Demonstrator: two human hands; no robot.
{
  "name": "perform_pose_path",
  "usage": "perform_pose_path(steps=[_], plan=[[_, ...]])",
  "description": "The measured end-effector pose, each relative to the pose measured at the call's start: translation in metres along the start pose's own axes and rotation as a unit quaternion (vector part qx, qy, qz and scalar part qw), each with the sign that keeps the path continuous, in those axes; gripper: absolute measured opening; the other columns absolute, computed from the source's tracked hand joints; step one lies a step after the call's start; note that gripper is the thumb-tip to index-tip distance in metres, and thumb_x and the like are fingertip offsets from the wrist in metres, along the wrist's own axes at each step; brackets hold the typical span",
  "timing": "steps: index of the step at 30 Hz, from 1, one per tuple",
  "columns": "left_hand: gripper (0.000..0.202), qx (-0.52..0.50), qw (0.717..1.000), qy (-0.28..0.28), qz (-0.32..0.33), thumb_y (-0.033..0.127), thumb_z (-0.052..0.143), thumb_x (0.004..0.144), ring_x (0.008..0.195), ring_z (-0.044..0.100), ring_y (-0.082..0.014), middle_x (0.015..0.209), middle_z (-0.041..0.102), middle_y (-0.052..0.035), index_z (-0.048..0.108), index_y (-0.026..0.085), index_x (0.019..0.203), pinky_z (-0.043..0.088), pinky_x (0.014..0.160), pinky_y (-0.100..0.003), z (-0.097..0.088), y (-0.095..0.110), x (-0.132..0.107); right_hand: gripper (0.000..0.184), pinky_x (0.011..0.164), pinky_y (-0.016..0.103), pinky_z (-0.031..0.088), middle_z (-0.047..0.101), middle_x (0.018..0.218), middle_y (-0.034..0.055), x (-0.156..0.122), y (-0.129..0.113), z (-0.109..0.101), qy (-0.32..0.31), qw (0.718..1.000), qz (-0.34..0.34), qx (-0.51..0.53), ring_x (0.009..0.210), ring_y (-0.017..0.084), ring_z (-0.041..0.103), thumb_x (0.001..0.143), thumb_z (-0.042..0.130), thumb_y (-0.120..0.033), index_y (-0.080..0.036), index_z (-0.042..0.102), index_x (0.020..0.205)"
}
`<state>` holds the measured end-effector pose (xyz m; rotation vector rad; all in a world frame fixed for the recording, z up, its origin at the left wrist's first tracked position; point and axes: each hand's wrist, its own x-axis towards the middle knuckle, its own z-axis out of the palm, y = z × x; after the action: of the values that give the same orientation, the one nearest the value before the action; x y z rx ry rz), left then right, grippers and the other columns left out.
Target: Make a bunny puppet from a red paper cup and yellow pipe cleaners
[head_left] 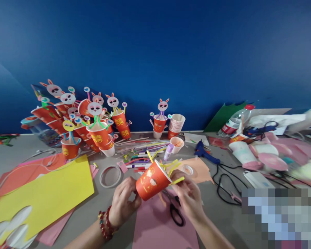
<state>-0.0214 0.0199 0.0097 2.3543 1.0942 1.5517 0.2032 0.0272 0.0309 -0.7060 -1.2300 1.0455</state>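
A red paper cup (151, 181) with gold printing is tilted to the right in front of me. My left hand (125, 200) grips it near its base, with thumb and fingers closed round the bottom. At its rim, my right hand (188, 192) pinches a yellow strip (178, 180) that sticks out of the cup; more yellow strips rise from the mouth. Below the cup lie black-handled scissors (176, 214) on a pink paper sheet (166, 230). Beyond it stand a purple glue stick (168, 152) and a small paper cup (177, 144).
Rabbit-faced cups (97, 133) crowd the left back. Stacked cups (176, 124) stand at the back centre. A blue glue gun (206, 153) with black cord, a plastic bottle (233, 122) and a tape roll (110, 176) lie about. Yellow paper (52, 193) covers the left.
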Motion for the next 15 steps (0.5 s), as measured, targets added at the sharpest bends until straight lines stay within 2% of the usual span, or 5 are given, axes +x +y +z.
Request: perform_pose_path(steps=[6,15], plan=[[0.020,-0.007,1.000,-0.001,-0.006,0.004,0.059,0.082,0.067,0.059,-0.0160,0.072,0.062,-0.0005,0.056,0.021,0.091,0.050,0.064,-0.026,0.0016,-0.0012,0.0001,0.007,0.074,0.025,0.049,0.065,0.082,0.0010,0.0017,0.0002,0.0010,0.008,1.000,0.008,-0.001,0.079,0.016,0.060,0.089,0.067,-0.019,-0.023,0.068,0.083],[0.012,-0.021,0.998,-0.015,-0.058,0.011,0.054,0.090,0.070,0.067,-0.0177,0.081,0.068,-0.0046,0.060,0.021,0.093,0.055,0.063,-0.025,0.0034,0.0024,-0.0009,0.008,0.070,0.028,0.050,0.063,0.080,0.0028,0.0026,-0.0006,-0.0013,0.014,0.998,-0.018,-0.052,0.076,0.018,0.060,0.089,0.067,-0.023,-0.021,0.067,0.080]])
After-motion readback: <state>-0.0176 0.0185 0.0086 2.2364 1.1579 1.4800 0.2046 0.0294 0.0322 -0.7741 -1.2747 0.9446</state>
